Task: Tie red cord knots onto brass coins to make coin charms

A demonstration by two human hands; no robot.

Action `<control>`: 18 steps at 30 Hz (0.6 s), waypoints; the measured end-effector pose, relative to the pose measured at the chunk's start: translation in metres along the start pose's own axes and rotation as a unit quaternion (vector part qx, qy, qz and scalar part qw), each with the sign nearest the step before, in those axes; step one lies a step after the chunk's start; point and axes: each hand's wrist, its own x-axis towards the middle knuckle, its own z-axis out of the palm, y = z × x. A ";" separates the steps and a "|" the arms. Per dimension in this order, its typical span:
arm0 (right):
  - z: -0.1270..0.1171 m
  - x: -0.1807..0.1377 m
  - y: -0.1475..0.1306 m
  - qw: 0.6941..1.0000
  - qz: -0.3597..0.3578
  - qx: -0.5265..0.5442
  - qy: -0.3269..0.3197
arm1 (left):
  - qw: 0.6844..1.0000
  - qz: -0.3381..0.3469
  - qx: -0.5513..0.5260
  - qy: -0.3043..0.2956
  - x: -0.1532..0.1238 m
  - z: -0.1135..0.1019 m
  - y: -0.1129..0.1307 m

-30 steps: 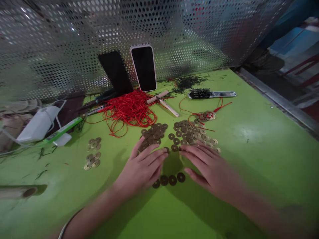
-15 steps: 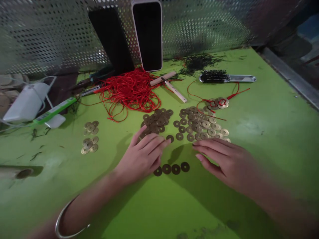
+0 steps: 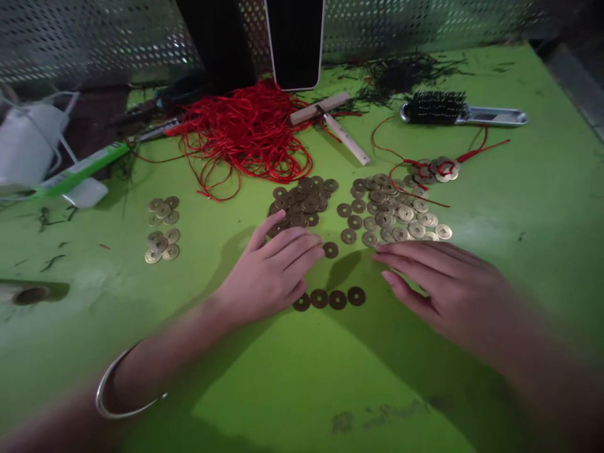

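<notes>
My left hand (image 3: 268, 277) lies flat on the green table (image 3: 302, 377), fingers stretched out toward a single brass holed coin (image 3: 331, 250). My right hand (image 3: 443, 286) also rests flat with fingers extended, just below a spread of lighter brass coins (image 3: 401, 211). Between the hands, a short row of dark coins (image 3: 329, 298) lies on the table. A darker heap of coins (image 3: 302, 201) sits just beyond my left fingertips. Neither hand holds anything.
A tangle of red cord (image 3: 245, 132) lies behind the coins, with two phones (image 3: 295, 41) propped against a perforated metal wall. A brush (image 3: 462, 110), wooden sticks (image 3: 340, 123), coins tied on red cord (image 3: 436, 170), a small coin group (image 3: 161, 228) and a white pouch (image 3: 23, 148) surround them.
The camera tilted down, so everything slid up in view. My right hand drew back to the right, away from the left hand, uncovering the gap above the coin row.
</notes>
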 end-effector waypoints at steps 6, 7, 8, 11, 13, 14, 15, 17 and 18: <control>0.005 0.005 -0.009 0.998 -0.046 0.012 -0.032 | 1.000 0.023 -0.003 0.018 0.000 -0.002 -0.001; 0.006 0.005 -0.010 0.998 -0.047 0.009 -0.039 | 0.999 0.027 -0.005 0.016 0.000 -0.002 -0.001; 0.007 0.005 -0.011 0.998 -0.047 0.006 -0.046 | 0.999 0.029 -0.007 0.011 0.000 -0.002 -0.001; 0.010 0.004 -0.011 0.997 -0.045 -0.001 -0.063 | 0.999 0.032 -0.017 -0.007 0.001 -0.002 -0.001; 0.011 0.003 -0.011 0.997 -0.042 -0.002 -0.072 | 0.999 0.034 -0.022 -0.018 0.002 -0.003 -0.001; 0.012 0.003 -0.011 0.996 -0.039 -0.003 -0.076 | 0.999 0.033 -0.023 -0.022 0.002 -0.003 -0.001; 0.012 0.003 -0.011 0.996 -0.038 -0.004 -0.079 | 0.999 0.032 -0.023 -0.023 0.002 -0.003 -0.001; 0.012 0.002 -0.011 0.996 -0.036 -0.007 -0.083 | 0.999 0.029 -0.020 -0.025 0.002 -0.003 -0.001; 0.012 0.002 -0.011 0.996 -0.035 -0.008 -0.084 | 0.999 0.028 -0.017 -0.024 0.002 -0.003 -0.001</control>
